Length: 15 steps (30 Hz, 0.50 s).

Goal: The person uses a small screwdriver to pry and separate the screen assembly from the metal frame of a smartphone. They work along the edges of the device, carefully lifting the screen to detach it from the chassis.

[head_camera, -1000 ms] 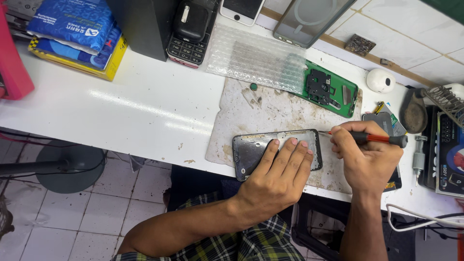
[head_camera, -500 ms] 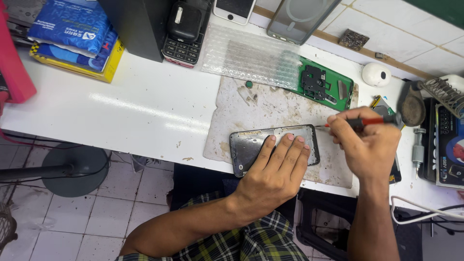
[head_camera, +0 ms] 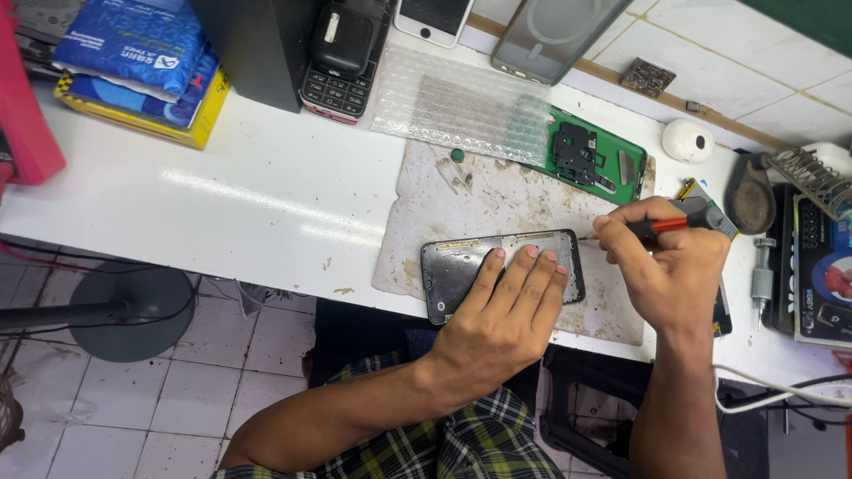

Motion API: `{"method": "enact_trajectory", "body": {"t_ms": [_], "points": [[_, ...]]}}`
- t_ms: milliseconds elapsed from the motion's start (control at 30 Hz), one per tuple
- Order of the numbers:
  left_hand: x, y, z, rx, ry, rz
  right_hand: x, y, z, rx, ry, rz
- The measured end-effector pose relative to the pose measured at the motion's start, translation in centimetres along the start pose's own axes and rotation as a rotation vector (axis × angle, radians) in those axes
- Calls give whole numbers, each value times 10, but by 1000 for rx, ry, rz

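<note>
An opened phone (head_camera: pixel 470 266) lies flat on a stained mat (head_camera: pixel 515 200) near the front edge of the white worktop (head_camera: pixel 222 195), its dark inner frame facing up. It is pinned by the left hand (head_camera: pixel 506 324), whose fingers are spread flat across its right half, pressing down rather than closed around anything. A red-handled screwdriver (head_camera: pixel 674 222) is clenched in the grip of the right hand (head_camera: pixel 670 275), and its fine tip is brought to the phone's right end. The phone is judged light, thin and stiff, yet fragile: it would likely slide on the mat without the downward press, and bending or hard pressure over its middle could crack it. It is best held by its long edges or flat from above. A green circuit board (head_camera: pixel 595 160) lies further back on the mat.
</note>
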<state>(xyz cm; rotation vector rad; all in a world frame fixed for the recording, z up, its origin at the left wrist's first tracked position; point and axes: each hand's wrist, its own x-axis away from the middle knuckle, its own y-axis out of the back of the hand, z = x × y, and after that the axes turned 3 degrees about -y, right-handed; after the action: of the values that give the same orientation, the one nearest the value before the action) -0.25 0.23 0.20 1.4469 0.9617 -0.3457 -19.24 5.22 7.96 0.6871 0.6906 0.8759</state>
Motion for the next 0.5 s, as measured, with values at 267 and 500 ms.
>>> {"method": "enact_trajectory", "body": {"t_ms": [267, 500], "points": [[3, -2, 0, 4, -14, 12, 29, 11, 3, 28, -24, 33], [3, -1, 0, -12, -10, 16, 31, 11, 2, -10, -64, 0]]}}
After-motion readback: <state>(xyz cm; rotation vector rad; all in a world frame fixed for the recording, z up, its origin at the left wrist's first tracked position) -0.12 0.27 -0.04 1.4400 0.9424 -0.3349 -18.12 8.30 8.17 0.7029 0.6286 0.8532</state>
